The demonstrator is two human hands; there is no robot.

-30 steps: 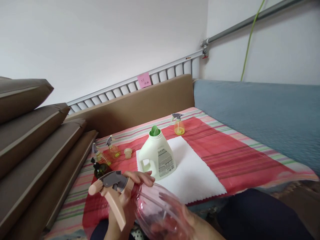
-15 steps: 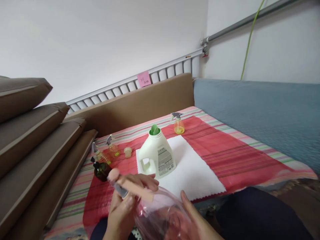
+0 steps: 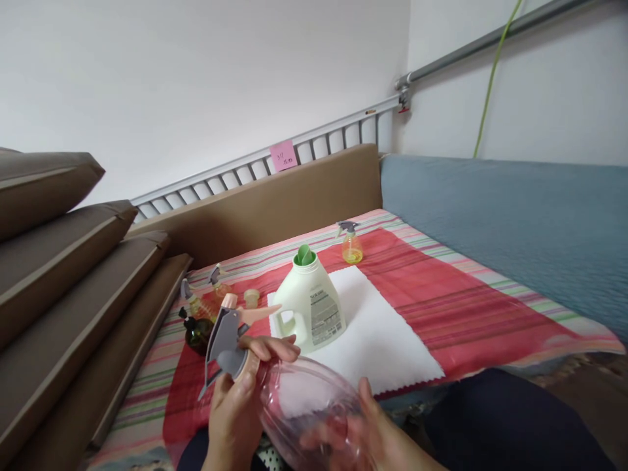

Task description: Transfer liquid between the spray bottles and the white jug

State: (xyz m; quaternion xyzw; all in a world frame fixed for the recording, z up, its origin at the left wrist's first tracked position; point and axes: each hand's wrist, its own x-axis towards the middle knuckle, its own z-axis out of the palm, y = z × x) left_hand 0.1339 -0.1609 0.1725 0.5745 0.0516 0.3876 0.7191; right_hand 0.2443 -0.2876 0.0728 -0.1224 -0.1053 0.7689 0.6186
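Note:
A clear pinkish spray bottle (image 3: 304,399) lies tilted between my hands, its grey and peach trigger head pointing up and left. My left hand (image 3: 235,405) is closed around the collar below the trigger. My right hand (image 3: 377,425) is wrapped round the lower body, its fingers showing through the clear plastic. Just beyond stands a pale green detergent jug (image 3: 301,311), its mouth uncapped and a green spout inside, on a white cloth (image 3: 383,333) with a scalloped edge.
To the left stand a dark pump bottle (image 3: 196,337), two small spray bottles and a cream cap (image 3: 252,299). Another spray bottle (image 3: 352,248) with yellow liquid is at the back. Stacked brown cushions (image 3: 63,261) rise on the left; a blue backrest (image 3: 500,229) is on the right.
The spray bottle has turned in my hands, so its trigger head now shows from the side with the peach trigger pointing right. The jug and other bottles stay in place.

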